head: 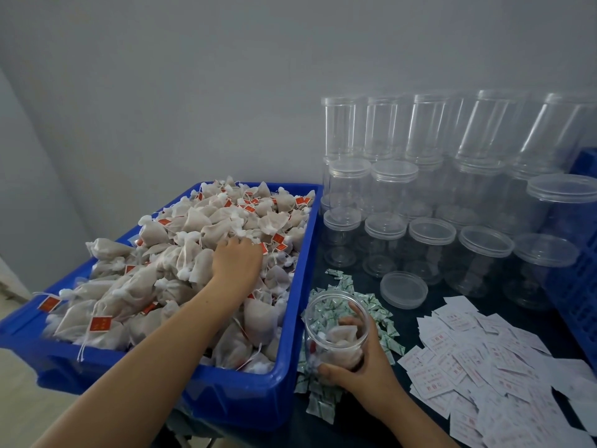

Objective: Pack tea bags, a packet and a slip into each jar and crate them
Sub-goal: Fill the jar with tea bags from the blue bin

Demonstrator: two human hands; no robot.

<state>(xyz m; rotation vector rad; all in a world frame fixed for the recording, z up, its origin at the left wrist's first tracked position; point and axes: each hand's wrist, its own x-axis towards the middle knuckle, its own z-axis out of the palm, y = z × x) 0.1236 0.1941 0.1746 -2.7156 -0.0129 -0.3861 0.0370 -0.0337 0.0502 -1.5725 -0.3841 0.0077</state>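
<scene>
A blue bin [290, 321] on the left is heaped with beige tea bags [181, 253] that carry red tags and white strings. My left hand [237, 258] reaches into the heap, its fingertips buried among the bags. My right hand [361, 370] grips an open clear jar [336, 331] beside the bin; a few tea bags lie inside it. The jar stands on a pile of small green-and-white packets [381, 315]. White slips [484, 360] with red print are spread out to the right.
Clear lidded jars [429, 189] are stacked in rows at the back right against the wall. A loose clear lid [403, 290] lies in front of them. A blue crate [578, 286] stands at the right edge.
</scene>
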